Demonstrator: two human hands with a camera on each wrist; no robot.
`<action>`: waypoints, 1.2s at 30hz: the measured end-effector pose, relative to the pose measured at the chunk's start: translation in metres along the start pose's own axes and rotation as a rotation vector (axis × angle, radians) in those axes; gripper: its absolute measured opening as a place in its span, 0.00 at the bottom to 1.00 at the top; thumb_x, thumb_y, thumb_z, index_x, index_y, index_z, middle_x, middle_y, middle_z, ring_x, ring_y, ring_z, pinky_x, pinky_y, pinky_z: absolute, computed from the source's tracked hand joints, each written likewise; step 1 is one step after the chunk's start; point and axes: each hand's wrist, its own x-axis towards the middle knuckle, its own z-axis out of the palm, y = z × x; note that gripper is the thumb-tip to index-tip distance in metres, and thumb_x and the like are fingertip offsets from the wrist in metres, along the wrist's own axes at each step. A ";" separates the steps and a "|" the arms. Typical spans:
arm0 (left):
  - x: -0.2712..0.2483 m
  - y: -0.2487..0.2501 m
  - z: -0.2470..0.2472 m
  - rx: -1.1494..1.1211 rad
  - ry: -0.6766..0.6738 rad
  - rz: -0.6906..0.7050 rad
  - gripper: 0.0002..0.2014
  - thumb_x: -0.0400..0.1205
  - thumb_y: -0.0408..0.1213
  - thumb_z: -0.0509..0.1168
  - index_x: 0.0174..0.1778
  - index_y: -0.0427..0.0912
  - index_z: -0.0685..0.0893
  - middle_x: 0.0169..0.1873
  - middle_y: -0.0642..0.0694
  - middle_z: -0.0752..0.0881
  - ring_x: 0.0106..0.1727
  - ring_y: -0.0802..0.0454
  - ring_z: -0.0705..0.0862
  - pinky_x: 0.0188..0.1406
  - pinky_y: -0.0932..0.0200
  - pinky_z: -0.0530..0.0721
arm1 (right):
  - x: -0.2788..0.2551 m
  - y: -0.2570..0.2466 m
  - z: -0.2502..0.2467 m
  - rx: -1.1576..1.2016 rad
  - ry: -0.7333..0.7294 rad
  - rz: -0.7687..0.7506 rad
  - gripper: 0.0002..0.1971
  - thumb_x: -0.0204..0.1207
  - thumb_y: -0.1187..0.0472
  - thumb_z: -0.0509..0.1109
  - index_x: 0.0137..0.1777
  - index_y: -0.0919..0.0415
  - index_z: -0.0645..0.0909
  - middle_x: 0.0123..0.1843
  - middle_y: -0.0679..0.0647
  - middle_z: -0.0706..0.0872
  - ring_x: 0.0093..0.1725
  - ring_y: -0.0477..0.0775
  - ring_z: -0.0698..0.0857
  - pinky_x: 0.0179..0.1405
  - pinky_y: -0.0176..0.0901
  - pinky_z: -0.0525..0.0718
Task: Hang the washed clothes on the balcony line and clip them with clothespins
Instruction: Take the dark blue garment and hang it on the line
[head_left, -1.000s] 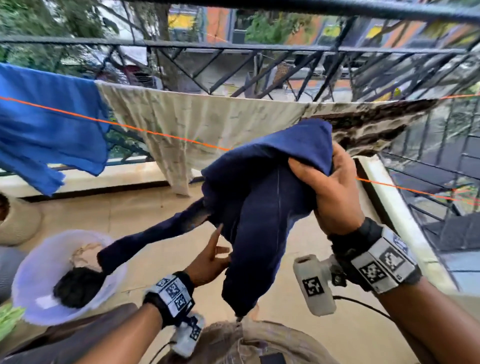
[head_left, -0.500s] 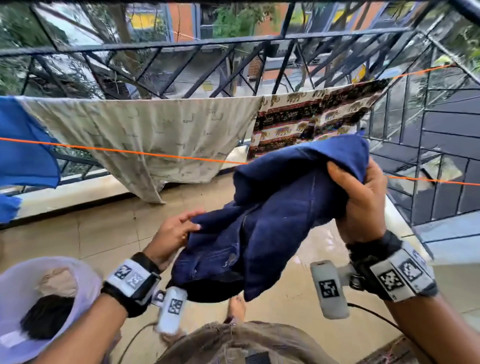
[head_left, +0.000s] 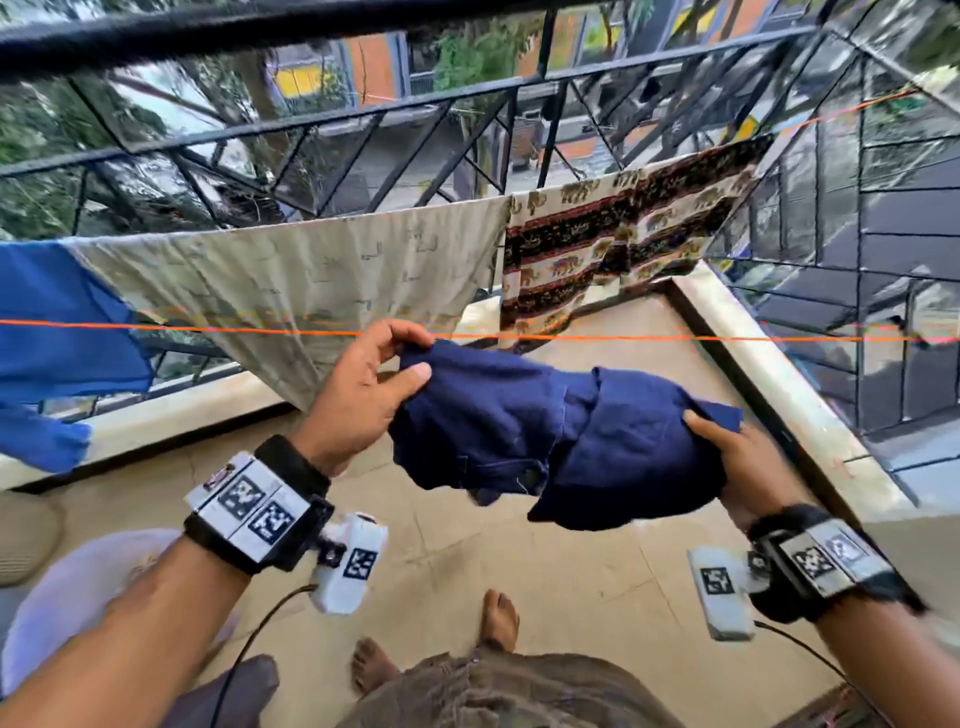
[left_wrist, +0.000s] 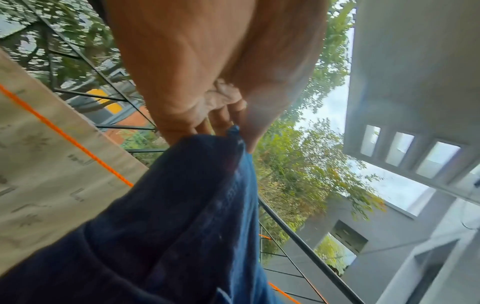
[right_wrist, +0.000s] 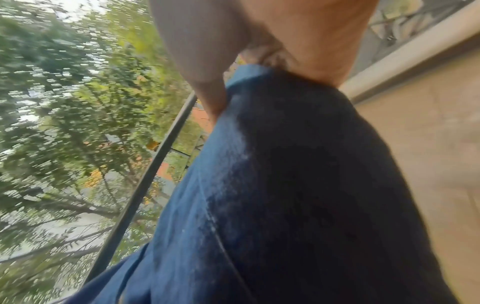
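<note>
Just under the orange line (head_left: 675, 338) at the frame's middle, the left hand (head_left: 358, 400) is pinching and the right hand (head_left: 748, 467) is gripping bunched jeans (head_left: 545, 436), seemingly heavy, limp, best held by the waistband.

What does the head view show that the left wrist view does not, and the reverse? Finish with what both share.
Head view only: the right hand, the elephant-print cloth, the blue cloth and the white tub. Left wrist view only: a grey building and sky. Both: the left hand gripping the navy garment, the orange line and the beige cloth.
</note>
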 end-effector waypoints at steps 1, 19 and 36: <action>-0.001 0.005 0.005 0.047 -0.009 0.025 0.10 0.76 0.30 0.66 0.53 0.42 0.80 0.51 0.47 0.83 0.53 0.64 0.81 0.52 0.70 0.81 | 0.005 0.010 0.000 -0.007 -0.016 0.072 0.31 0.57 0.51 0.83 0.60 0.66 0.86 0.55 0.62 0.91 0.60 0.64 0.88 0.57 0.51 0.83; -0.037 0.037 -0.039 0.204 0.559 0.059 0.20 0.79 0.18 0.63 0.48 0.52 0.77 0.42 0.50 0.80 0.41 0.63 0.78 0.48 0.67 0.78 | -0.098 0.023 0.215 -0.649 -0.889 -0.830 0.57 0.60 0.40 0.84 0.85 0.51 0.58 0.78 0.52 0.70 0.77 0.47 0.70 0.77 0.39 0.69; -0.082 0.039 -0.112 -0.064 0.561 -0.039 0.18 0.83 0.18 0.60 0.54 0.48 0.78 0.48 0.45 0.84 0.44 0.58 0.84 0.38 0.64 0.86 | -0.094 -0.041 0.346 -0.173 -0.884 -0.700 0.16 0.79 0.56 0.63 0.61 0.60 0.85 0.56 0.49 0.89 0.55 0.43 0.84 0.63 0.52 0.82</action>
